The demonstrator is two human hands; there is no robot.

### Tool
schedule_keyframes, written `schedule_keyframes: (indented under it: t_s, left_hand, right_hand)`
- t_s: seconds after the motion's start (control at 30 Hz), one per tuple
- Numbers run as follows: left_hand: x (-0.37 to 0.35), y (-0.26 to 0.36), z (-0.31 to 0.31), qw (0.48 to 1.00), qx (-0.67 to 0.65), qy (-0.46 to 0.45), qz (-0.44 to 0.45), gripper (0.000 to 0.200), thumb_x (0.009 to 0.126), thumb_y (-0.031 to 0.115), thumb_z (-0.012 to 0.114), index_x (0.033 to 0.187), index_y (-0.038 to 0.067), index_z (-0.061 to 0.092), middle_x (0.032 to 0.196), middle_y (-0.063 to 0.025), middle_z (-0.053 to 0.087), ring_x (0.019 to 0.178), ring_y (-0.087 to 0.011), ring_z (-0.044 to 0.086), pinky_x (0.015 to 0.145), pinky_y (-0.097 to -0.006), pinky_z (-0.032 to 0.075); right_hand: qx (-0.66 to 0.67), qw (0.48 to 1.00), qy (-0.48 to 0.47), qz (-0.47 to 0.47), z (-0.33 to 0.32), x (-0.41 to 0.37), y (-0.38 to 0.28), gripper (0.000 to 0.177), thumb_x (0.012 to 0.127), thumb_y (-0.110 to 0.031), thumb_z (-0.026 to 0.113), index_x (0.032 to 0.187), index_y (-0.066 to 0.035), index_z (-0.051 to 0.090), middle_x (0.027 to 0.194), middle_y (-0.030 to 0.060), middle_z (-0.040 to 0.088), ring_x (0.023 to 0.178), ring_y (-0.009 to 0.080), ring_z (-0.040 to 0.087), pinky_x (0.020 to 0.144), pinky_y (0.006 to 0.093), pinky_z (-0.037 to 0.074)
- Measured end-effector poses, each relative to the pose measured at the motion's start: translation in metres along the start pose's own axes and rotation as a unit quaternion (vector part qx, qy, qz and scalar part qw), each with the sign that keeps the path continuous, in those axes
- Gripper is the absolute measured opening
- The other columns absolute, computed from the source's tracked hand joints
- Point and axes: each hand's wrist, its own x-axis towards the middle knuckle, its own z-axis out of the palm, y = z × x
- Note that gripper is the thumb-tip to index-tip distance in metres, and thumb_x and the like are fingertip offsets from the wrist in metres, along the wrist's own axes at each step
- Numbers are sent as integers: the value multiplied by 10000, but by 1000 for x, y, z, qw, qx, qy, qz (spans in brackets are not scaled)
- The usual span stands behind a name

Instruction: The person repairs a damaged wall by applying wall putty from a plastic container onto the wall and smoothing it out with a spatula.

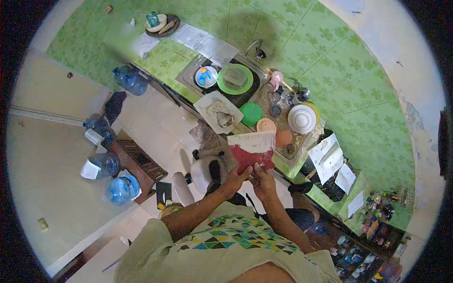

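You face a green tiled wall (302, 52) with a green counter (177, 57) below; pale tiled floor (160, 125) shows to your left, patchy white plaster (389, 56) to your right.

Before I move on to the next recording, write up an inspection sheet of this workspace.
Surface: green-tiled counter with a metal sink set in it.
Job's things: a flat red-and-white piece, its red half nearest the person; what it is cannot be told.
Clutter: light green basin and white bowl at the sink; white dishes on the drainboard; papers further right.
Grippers: bare left hand and right hand, both on the piece's near edge.
Cables: nothing seen.
Surroundings: green patterned wall tiles; large blue bottle at left, among others.
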Motion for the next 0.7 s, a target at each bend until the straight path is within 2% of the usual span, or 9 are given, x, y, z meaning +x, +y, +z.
schedule_keyframes:
  t_s: [0.17, 0.2, 0.23, 0.3, 0.33, 0.4, 0.53, 0.6, 0.7]
  left_hand:
    - [18, -13, -54, 988, -62, 126, -59, 392, 932, 319, 596, 1199, 36, 548, 1076, -65, 629, 1010, -167, 572, 920, -320, 445]
    - [12, -7, -93, 962, 129, 227, -84, 364, 932, 279, 600, 1185, 23, 546, 1067, -86, 628, 1001, -172, 576, 908, -308, 445]
    - [17, -4, -120, 969, 93, 227, 19, 375, 919, 256, 620, 1195, 17, 533, 1063, -95, 627, 994, -171, 574, 904, -307, 447]
    - [14, -11, -180, 942, 126, 309, 44, 372, 883, 174, 663, 1181, 6, 516, 1063, -101, 624, 1002, -173, 568, 906, -300, 444]
    - [14, -16, -216, 928, 138, 347, 10, 333, 866, 159, 683, 1122, 15, 525, 1031, -92, 634, 958, -156, 582, 865, -299, 470]
    - [12, -20, -271, 926, 199, 314, 58, 369, 839, 161, 709, 1134, -3, 560, 920, -61, 667, 766, -115, 606, 701, -286, 500]
    - [29, -21, -326, 905, 235, 351, -41, 251, 912, 197, 608, 1056, -8, 624, 934, -75, 670, 752, -113, 602, 687, -282, 496]
    - [50, -32, -348, 801, 443, 393, 80, 283, 947, 230, 543, 1104, 3, 605, 964, -100, 666, 796, -157, 616, 722, -308, 494]
    - [93, -40, -362, 901, 287, 324, 29, 311, 965, 279, 497, 1112, 25, 596, 978, -133, 654, 861, -221, 627, 786, -348, 486]
  right_hand:
    - [-234, 955, -76, 168, -13, 18, -18, 346, 855, -156, 670, 1150, 8, 598, 1049, 81, 656, 869, 186, 659, 685, 342, 569]
    - [-304, 929, -89, 193, -21, 35, -4, 282, 822, -137, 687, 1059, 11, 648, 983, 77, 676, 791, 190, 663, 633, 344, 572]
    - [-328, 926, -106, 156, -53, 58, 5, 298, 793, -125, 701, 1066, -11, 658, 934, 67, 687, 784, 181, 662, 627, 327, 571]
    - [-663, 725, -85, -165, -85, 112, 9, 275, 808, -183, 657, 1041, -38, 665, 886, 163, 691, 774, 282, 679, 668, 369, 547]
    - [-774, 621, 2, -126, -93, 149, 16, 272, 813, -233, 642, 992, -29, 664, 919, 221, 665, 815, 361, 655, 722, 423, 521]
    - [-749, 592, 18, -298, -62, 199, 7, 320, 847, -314, 606, 981, -24, 624, 855, 221, 656, 811, 398, 634, 727, 481, 500]
    - [-811, 575, -90, -64, -10, 303, 27, 419, 882, -384, 556, 1046, -2, 606, 1034, 264, 615, 960, 426, 594, 828, 487, 476]
    - [-826, 543, -72, -130, 5, 323, 54, 459, 885, -417, 542, 1082, -8, 603, 1077, 256, 606, 1009, 409, 583, 862, 481, 465]
    - [-837, 536, -82, -71, 15, 358, 62, 523, 879, -475, 526, 1146, -31, 597, 1155, 231, 588, 1093, 373, 558, 922, 467, 443]
